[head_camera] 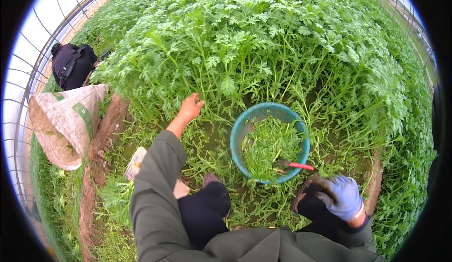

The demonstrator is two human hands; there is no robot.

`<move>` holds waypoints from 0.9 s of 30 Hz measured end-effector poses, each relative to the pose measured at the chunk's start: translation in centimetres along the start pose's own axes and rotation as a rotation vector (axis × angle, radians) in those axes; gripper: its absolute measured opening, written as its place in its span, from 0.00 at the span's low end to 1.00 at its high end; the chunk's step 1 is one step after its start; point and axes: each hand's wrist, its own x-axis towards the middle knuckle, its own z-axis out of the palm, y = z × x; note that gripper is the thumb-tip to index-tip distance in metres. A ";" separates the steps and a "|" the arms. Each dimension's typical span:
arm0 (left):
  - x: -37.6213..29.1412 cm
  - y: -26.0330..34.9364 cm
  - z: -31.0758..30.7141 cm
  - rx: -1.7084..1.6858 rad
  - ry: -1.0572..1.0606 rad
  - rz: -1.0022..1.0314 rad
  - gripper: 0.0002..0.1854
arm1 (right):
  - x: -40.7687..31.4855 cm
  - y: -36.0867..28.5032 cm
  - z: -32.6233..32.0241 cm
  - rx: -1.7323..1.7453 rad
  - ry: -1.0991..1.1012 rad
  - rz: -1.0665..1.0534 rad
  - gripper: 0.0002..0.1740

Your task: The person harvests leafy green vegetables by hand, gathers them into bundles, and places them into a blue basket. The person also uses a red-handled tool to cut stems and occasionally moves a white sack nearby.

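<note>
My bare left hand reaches to the lower stems of tall leafy greens that look like garland chrysanthemum. Its fingers are loosely apart, with nothing visible in them. My right hand, in a soiled blue-purple glove, is over my right knee; its fingers are bent and nothing shows in them. Between my feet and the standing plants is a round teal basin, partly filled with cut greens. A tool with a red handle lies across the greens, its handle over the basin's right rim; leaves partly hide its dark end.
A whitish woven sack lies open-mouthed at the left by a bare soil ridge. Beyond it a person in dark clothes bends down. Loose greens and a pale object lie left of my arm. Greenhouse framing curves along the side.
</note>
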 end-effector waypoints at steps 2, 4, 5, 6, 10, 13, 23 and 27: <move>3.2 -2.6 4.3 -0.083 0.010 -0.099 0.26 | 0.4 1.0 0.0 -0.008 -0.037 0.023 0.21; 4.0 -5.5 8.0 -0.183 -0.005 -0.226 0.20 | 1.3 1.9 0.5 0.011 0.014 0.060 0.21; 4.2 -6.7 9.2 -0.161 -0.003 -0.180 0.20 | 1.8 2.3 0.8 0.018 0.034 0.074 0.21; 4.1 -7.6 10.1 -0.151 -0.005 -0.155 0.19 | 2.2 2.5 1.1 0.021 0.004 0.120 0.21; 3.4 -9.1 11.4 -0.379 -0.074 -0.304 0.18 | 3.3 2.4 1.5 -0.024 -0.052 0.072 0.22; 3.2 -8.9 11.3 -0.436 -0.098 -0.360 0.17 | 3.3 1.4 1.3 -0.007 -0.121 0.062 0.22; 3.4 -8.9 11.5 -0.187 0.054 -0.281 0.16 | 1.8 -0.1 1.1 -0.066 -0.039 0.095 0.24; 2.8 -8.5 10.0 -0.413 0.063 -0.192 0.19 | 2.0 0.4 1.5 -0.033 -0.034 0.111 0.23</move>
